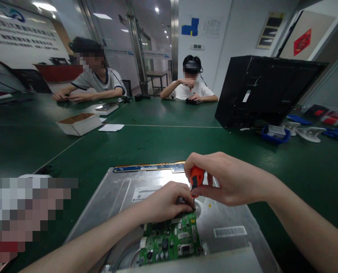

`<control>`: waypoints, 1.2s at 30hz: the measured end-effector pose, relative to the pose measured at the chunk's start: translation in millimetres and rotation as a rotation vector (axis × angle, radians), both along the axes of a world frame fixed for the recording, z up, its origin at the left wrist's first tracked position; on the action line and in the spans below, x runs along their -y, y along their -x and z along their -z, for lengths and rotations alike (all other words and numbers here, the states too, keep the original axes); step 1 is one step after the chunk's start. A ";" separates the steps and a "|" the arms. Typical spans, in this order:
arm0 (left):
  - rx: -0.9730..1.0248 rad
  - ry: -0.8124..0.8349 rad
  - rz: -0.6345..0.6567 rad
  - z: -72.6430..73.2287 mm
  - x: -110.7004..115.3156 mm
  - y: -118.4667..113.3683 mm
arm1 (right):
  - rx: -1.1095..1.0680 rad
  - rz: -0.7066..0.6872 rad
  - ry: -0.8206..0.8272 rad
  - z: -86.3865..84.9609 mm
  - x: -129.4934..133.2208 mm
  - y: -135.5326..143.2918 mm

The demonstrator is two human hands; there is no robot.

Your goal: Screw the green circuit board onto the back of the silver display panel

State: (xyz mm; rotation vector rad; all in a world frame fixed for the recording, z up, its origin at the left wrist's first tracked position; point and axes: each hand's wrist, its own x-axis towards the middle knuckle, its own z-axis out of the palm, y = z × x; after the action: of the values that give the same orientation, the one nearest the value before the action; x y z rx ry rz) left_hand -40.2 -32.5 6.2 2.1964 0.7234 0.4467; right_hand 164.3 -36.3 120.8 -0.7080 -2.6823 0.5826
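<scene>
A metal display panel (231,216) lies on the green table, with a green circuit board (169,240) on its near part. My right hand (214,178) grips an orange and black screwdriver (197,177), held upright, its tip pointing down at the board's far right corner. Right beside that tip is my left hand (171,201), its fingers bent together at the far edge of the board; whatever they may pinch is hidden. A thin blue circuit strip (146,168) runs along the panel's far edge.
A black monitor housing (260,91) stands at the right, beside a blue tray (275,134). An open white box (79,124) and papers (111,127) lie at the left. Two people sit across the green table (157,142); a blurred-out person is close at the left.
</scene>
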 end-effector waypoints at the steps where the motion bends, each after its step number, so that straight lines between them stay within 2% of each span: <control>1: -0.006 -0.007 -0.001 0.3 0.0 0.1 | -0.001 0.000 -0.002 0.0 0.1 0.1; 18: -0.027 0.035 0.051 0.0 -8.1 -1.6 | 0.074 0.043 -0.123 0.7 2.2 3.5; 26: -0.009 0.070 0.037 -3.6 -7.4 -2.4 | 0.139 0.006 -0.108 -5.1 8.3 -0.4; 36: 0.015 0.082 0.024 1.8 -7.9 -0.6 | 0.204 0.047 -0.256 -5.2 16.4 4.0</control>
State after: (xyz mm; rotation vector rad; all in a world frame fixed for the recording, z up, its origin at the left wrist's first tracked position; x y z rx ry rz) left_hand -39.6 -24.6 4.3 2.1208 0.6949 0.4141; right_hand 160.3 -52.7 126.0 -0.7909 -2.8455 0.1564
